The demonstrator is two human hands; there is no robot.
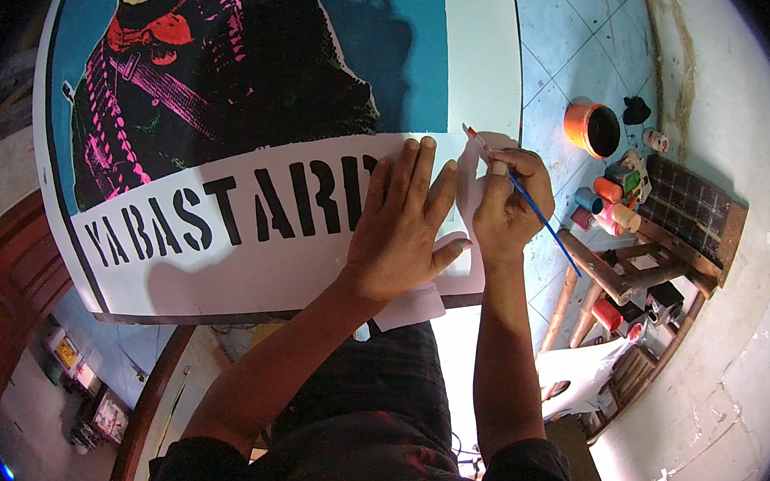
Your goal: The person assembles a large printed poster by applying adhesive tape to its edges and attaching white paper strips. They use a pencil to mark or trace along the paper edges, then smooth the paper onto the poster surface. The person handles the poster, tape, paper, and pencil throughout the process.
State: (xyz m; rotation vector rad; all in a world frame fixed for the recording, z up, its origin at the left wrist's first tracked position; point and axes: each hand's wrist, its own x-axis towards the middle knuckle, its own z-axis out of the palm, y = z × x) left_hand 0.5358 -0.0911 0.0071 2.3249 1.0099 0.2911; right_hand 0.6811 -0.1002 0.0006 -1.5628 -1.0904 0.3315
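One brown wooden door point(4, 299) stands at the far left, beside a large board point(477, 75). On the board, a figure point(277, 57) in black, with red and pink patches, shows against a teal ground. Below it runs a pale band point(216, 285) carrying bold black letters point(269, 207). The left hand point(400, 228) lies palm down across the right end of the lettering, its fingers apart, the thumb stretched out sideways, gripping nothing. Farther right, the right hand point(514, 201) has its fingers clamped on a thin brush point(544, 221) with a blue handle. The brush slants over the pale right-hand margin of the board, its tip up and to the left; whether the tip touches the surface I cannot tell. Well apart, at the right, an orange pot point(577, 126) sits near several small cups point(607, 188), with a wooden chair point(652, 278) just beside them.
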